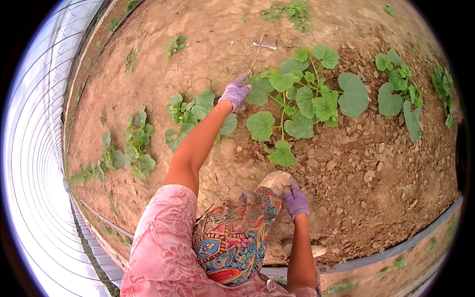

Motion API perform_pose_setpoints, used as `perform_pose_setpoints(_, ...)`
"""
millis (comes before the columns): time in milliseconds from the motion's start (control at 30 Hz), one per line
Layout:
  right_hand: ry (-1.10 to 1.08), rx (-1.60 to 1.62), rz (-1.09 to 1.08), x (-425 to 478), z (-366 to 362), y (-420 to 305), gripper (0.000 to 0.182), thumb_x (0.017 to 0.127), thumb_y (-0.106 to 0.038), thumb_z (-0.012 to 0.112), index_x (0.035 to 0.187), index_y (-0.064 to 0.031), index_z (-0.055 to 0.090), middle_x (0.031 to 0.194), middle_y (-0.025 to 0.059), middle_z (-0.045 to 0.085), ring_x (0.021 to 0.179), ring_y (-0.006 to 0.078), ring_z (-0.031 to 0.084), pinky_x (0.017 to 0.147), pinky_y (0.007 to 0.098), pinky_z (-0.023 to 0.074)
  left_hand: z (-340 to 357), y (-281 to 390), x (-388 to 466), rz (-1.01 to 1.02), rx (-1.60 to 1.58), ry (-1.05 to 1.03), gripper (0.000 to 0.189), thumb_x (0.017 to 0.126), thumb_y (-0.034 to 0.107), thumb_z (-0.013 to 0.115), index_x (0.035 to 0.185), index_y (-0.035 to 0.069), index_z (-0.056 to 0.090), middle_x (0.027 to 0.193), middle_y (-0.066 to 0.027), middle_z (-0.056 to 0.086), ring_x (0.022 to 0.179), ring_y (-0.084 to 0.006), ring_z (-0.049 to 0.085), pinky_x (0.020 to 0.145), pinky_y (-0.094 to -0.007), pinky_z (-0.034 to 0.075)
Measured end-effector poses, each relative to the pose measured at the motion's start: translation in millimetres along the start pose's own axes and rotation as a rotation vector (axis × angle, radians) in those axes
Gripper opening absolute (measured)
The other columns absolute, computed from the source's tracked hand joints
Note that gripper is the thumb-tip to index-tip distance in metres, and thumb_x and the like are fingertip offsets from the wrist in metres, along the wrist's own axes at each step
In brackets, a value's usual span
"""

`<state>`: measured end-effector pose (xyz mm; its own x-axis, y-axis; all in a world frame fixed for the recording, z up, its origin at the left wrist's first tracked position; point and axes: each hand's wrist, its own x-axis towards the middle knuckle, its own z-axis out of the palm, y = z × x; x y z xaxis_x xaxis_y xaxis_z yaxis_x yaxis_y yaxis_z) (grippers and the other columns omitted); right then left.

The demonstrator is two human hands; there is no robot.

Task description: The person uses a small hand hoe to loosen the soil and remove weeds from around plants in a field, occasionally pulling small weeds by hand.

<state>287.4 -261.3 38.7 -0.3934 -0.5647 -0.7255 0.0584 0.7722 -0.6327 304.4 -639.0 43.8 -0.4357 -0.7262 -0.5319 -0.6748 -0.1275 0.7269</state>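
My left hand (236, 93), in a purple knitted glove, is closed around the thin handle of a hoe (255, 61). At the handle's far end, the flat blade (265, 41) rests at the cracked soil. Just right of this hand spreads a large gourd-family vine plant (306, 98) with broad green leaves. My right hand (296, 199), gloved alike, hangs low beside my dusty shoe (275, 181). Its fingertips overlap the shoe's edge; whether they touch is unclear. No object shows in that hand, and its thumb stands apart from the fingers.
Smaller vine plants grow at left (139, 148), beneath my left forearm (202, 105) and at right (399, 81). Loose, clumpy soil (356, 178) covers the right side. A grey strip (393, 254) edges the bed. Curved greenhouse ribs and film (37, 148) rise at far left.
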Motion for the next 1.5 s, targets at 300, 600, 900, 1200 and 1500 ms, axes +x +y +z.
perform_pose_setpoints(300, 0.012, 0.060, 0.049, 5, -9, -15, 0.042, 0.083, -0.030, 0.049, 0.120, -0.0109, 0.044, 0.096, 0.0173, 0.057, 0.086, 0.0273, 0.054, 0.076, 0.0323, 0.0428, 10, 13, 36, 0.068, 0.177, -0.094, 0.043, 0.082, 0.016, 0.051, 0.125, 0.013, 0.042, 0.065, -0.0018, 0.051, 0.049, -0.0101, 0.045, 0.045, -0.0263, 0.039)
perform_pose_setpoints(600, 0.010, 0.181, 0.052, -4, -6, 6, 0.042, 0.081, -0.027, 0.052, 0.119, -0.0110, 0.045, 0.102, 0.0198, 0.057, 0.094, 0.0325, 0.055, 0.081, 0.0337, 0.0421, 14, 50, 27, -0.029, 0.147, -0.211, 0.042, 0.086, 0.018, 0.044, 0.127, 0.018, 0.039, 0.063, -0.0003, 0.046, 0.047, -0.0102, 0.042, 0.041, -0.0271, 0.037)
perform_pose_setpoints(900, -0.018, 0.069, 0.058, -11, -15, -7, 0.042, 0.081, -0.027, 0.052, 0.119, -0.0125, 0.045, 0.107, 0.0182, 0.055, 0.099, 0.0325, 0.052, 0.083, 0.0340, 0.0412, 16, 14, 51, 0.261, 0.282, -0.180, 0.037, 0.087, 0.019, 0.043, 0.124, 0.018, 0.043, 0.061, 0.0008, 0.045, 0.047, -0.0096, 0.042, 0.040, -0.0271, 0.037)
perform_pose_setpoints(1200, 0.007, -0.029, 0.040, -17, -25, -13, 0.042, 0.082, -0.021, 0.051, 0.120, -0.0070, 0.044, 0.110, 0.0168, 0.054, 0.099, 0.0275, 0.053, 0.084, 0.0313, 0.0408, 31, 48, 29, -0.014, 0.100, -0.297, 0.040, 0.087, 0.018, 0.042, 0.127, 0.021, 0.040, 0.063, -0.0009, 0.046, 0.043, -0.0104, 0.040, 0.036, -0.0272, 0.037)
perform_pose_setpoints(1500, 0.000, -0.023, 0.058, -9, -22, 4, 0.041, 0.083, -0.024, 0.051, 0.120, -0.0070, 0.044, 0.112, 0.0169, 0.053, 0.101, 0.0301, 0.053, 0.085, 0.0330, 0.0408, 25, 58, 26, 0.051, 0.321, -0.382, 0.039, 0.087, 0.019, 0.040, 0.125, 0.025, 0.041, 0.064, -0.0022, 0.046, 0.043, -0.0133, 0.042, 0.036, -0.0297, 0.041)
